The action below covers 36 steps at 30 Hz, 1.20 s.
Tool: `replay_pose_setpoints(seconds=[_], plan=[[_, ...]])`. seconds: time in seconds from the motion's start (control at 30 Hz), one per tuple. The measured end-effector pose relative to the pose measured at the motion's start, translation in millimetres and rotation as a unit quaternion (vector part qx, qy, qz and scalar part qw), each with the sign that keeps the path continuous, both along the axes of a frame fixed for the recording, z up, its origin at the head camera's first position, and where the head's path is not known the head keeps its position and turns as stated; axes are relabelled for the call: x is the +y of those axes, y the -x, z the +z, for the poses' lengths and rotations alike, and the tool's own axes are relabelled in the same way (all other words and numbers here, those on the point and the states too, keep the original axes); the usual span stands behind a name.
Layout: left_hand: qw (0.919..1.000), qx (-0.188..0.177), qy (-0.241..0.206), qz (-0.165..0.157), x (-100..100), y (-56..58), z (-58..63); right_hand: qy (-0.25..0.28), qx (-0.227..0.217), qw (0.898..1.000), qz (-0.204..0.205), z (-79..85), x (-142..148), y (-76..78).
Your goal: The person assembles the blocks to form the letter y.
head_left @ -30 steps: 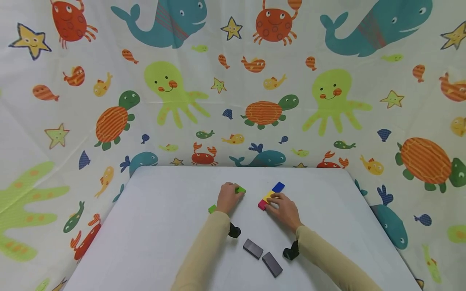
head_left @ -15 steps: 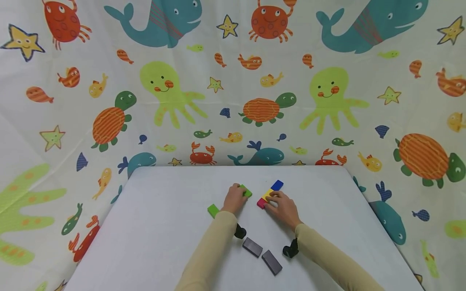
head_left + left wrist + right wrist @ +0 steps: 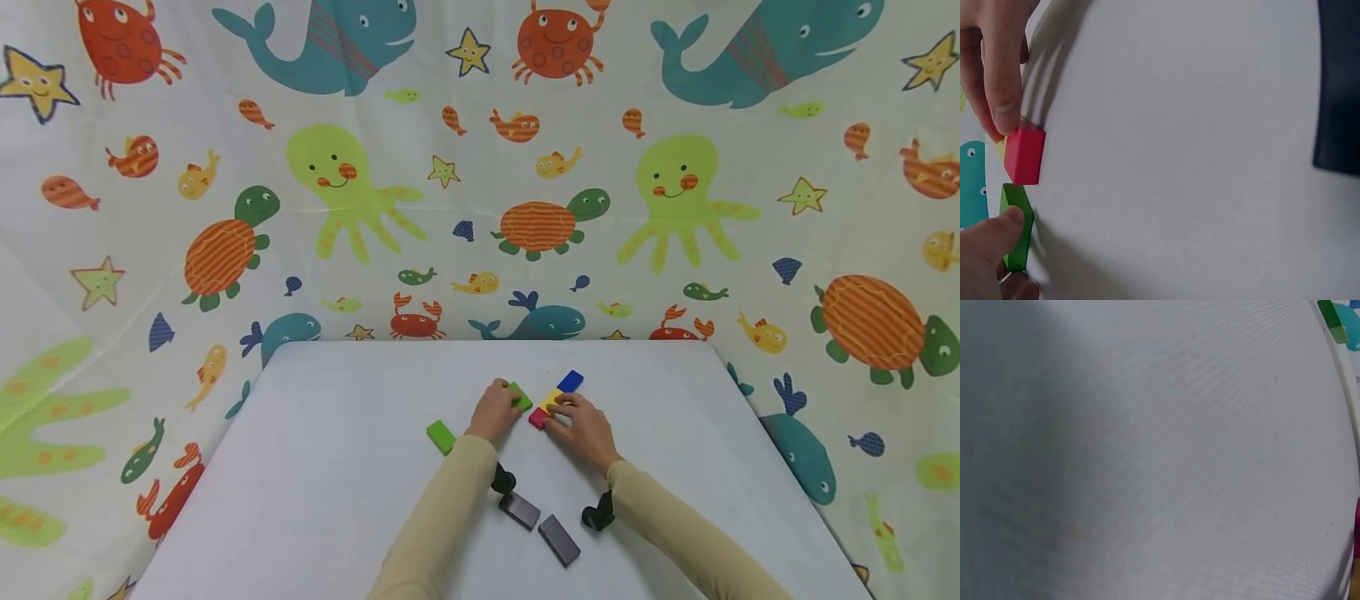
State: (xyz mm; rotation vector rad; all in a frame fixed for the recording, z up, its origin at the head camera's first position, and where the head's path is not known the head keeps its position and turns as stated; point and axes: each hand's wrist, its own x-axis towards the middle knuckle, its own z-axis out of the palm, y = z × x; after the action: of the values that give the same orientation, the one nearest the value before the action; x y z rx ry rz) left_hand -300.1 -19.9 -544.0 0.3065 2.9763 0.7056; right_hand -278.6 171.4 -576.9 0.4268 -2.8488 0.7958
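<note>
My left hand (image 3: 495, 412) pinches a green block (image 3: 520, 397) just left of a diagonal row of blocks. In the left wrist view the thumb lies on the green block's side, and its end is close to the red block. That row runs from the red block (image 3: 537, 419) through the yellow block (image 3: 551, 401) to the blue block (image 3: 572, 382). Bent over the row, my right hand (image 3: 588, 433) grips the yellow block near its joint with the red one; its fingers partly cover the yellow. The right wrist view shows mostly tabletop, with block edges at its right side.
A second green block (image 3: 441, 437) lies on the white table (image 3: 337, 467), left of my left forearm. Two dark grey blocks (image 3: 559, 540) lie between the forearms, nearer to me. Behind the table hangs a sea-animal patterned cloth (image 3: 450, 217).
My left hand has moved right with the green block, closing towards the row. The other green block has come into fuller view. My right hand has stayed on the row.
</note>
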Motion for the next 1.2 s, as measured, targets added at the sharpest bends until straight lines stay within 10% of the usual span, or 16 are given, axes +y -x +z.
replay_pose_setpoints(seconds=[1.2], plan=[[0.9994,0.008,0.024,-0.021,6.1,-4.1,-0.6,0.008,-0.005,1.000,-0.003,0.9,-2.0,-2.2]])
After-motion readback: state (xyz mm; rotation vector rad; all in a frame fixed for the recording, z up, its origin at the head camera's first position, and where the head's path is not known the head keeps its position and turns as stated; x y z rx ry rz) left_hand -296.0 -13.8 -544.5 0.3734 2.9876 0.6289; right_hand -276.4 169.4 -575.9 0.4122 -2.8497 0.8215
